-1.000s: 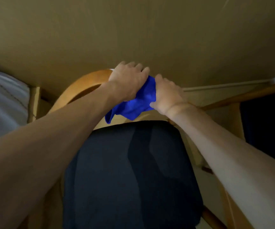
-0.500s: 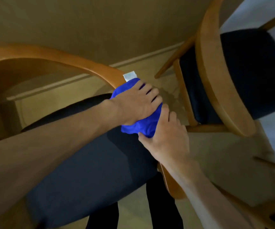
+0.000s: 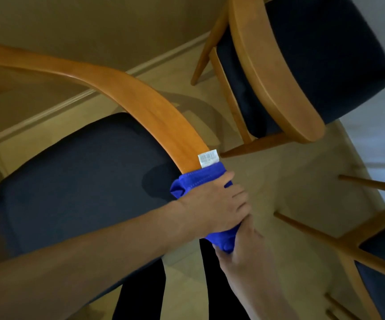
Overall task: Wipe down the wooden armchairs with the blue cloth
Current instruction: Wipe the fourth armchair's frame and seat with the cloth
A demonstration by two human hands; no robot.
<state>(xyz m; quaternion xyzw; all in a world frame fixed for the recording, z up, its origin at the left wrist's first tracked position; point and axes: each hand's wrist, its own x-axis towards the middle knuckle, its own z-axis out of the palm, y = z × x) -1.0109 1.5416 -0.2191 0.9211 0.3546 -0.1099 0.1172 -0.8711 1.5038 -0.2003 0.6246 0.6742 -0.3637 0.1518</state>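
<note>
Glossy wooden armrest (image 3: 154, 116), matt cloth (image 3: 200, 179)

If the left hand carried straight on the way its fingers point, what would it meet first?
The left hand, gripping the blue cloth on the armrest, points right. Probably only bare floor first, then the next chair's leg; depth is unclear.

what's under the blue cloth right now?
The blue cloth wraps the near end of the wooden armrest. The left hand covers it; the right hand grips below. The armrest's tip is hidden.
</note>
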